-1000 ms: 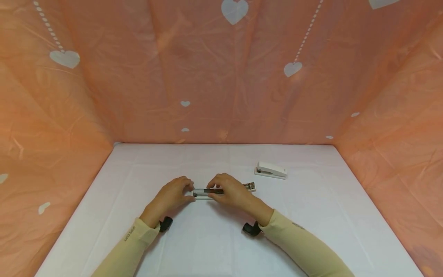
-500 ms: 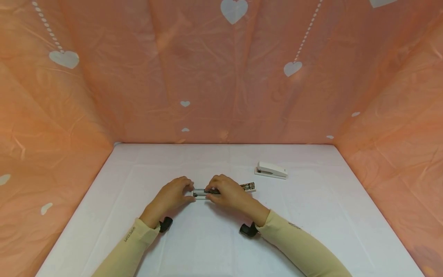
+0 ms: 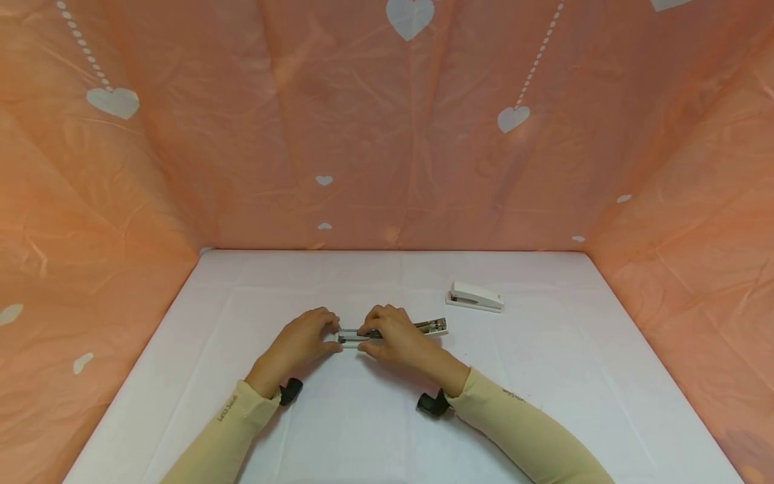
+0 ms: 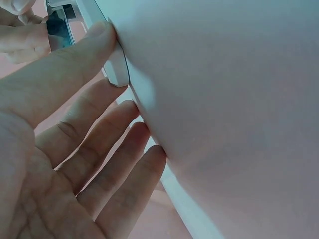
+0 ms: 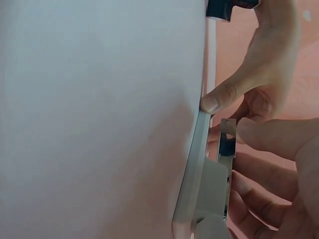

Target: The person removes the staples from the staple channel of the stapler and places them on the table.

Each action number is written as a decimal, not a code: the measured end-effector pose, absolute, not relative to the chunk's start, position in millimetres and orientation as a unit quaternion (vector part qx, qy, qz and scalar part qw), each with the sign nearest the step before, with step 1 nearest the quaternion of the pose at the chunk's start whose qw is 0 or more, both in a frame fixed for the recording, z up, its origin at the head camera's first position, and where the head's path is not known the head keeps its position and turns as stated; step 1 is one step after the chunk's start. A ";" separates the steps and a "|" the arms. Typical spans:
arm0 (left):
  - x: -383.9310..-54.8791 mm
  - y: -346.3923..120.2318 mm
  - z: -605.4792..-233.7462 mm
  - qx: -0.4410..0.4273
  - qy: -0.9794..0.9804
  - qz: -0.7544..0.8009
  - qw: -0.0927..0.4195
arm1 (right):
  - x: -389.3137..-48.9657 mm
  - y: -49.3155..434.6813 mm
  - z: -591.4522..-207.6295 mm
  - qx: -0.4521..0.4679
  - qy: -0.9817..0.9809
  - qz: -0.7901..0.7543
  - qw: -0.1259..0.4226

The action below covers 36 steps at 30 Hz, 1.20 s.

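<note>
Fingers spread in a fan in the left wrist view, the left hand (image 3: pixel 304 340) pinches the end of an opened stapler (image 3: pixel 352 346) between thumb and forefinger. The stapler lies lengthwise on the white surface (image 3: pixel 345 430), about midway between its left and right edges and well short of the far edge. Its slim white base has a smooth rounded end; above it runs a narrow, shiny metal rail (image 5: pixel 228 130) with a dark section. The right hand (image 3: pixel 396 334) pinches this rail, thumb on one side and fingers on the other, covering the stapler's middle. Past that hand, the turned-back cover (image 3: pixel 434 327) shows its metallic and dark inner parts within a white rim. Farthest right, nearer the far right corner, a closed white stapler (image 3: pixel 476 297) stands on its base, apart from both hands.
</note>
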State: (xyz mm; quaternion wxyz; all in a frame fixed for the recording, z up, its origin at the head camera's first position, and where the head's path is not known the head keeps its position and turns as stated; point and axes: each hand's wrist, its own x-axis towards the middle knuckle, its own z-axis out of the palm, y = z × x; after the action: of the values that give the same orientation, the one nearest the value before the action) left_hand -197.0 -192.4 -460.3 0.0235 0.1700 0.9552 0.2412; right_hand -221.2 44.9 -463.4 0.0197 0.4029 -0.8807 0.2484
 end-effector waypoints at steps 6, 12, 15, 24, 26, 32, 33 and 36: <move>-197.4 -192.4 -460.3 0.175 0.954 0.242 0.018 | -217.5 44.0 -461.5 0.389 -0.879 0.275 0.007; -196.9 -192.2 -459.4 0.176 0.955 0.236 0.018 | -217.3 43.4 -463.1 0.381 -0.879 0.289 0.002; -196.8 -192.0 -459.6 0.176 0.956 0.235 0.017 | -217.6 43.0 -463.8 0.372 -0.881 0.293 0.003; -196.6 -191.6 -460.3 0.177 0.955 0.240 0.013 | -217.8 41.9 -466.0 0.349 -0.886 0.306 0.013; -196.2 -191.7 -460.4 0.176 0.954 0.242 0.013 | -218.0 41.6 -465.8 0.345 -0.882 0.319 0.016; -196.6 -192.6 -461.5 0.176 0.954 0.244 0.012 | -218.9 39.6 -465.1 0.334 -0.882 0.330 0.021; -196.8 -192.9 -461.8 0.177 0.954 0.243 0.012 | -219.0 39.3 -464.7 0.332 -0.884 0.329 0.019; -197.1 -193.5 -462.7 0.178 0.953 0.244 0.011 | -219.8 38.3 -464.4 0.328 -0.888 0.322 0.016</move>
State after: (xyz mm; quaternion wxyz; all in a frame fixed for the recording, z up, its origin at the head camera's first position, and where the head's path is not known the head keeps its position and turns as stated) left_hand -197.1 -193.5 -462.7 0.0108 0.1778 0.9532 0.2442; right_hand -219.8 38.3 -464.4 0.0163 0.3283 -0.8880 0.3217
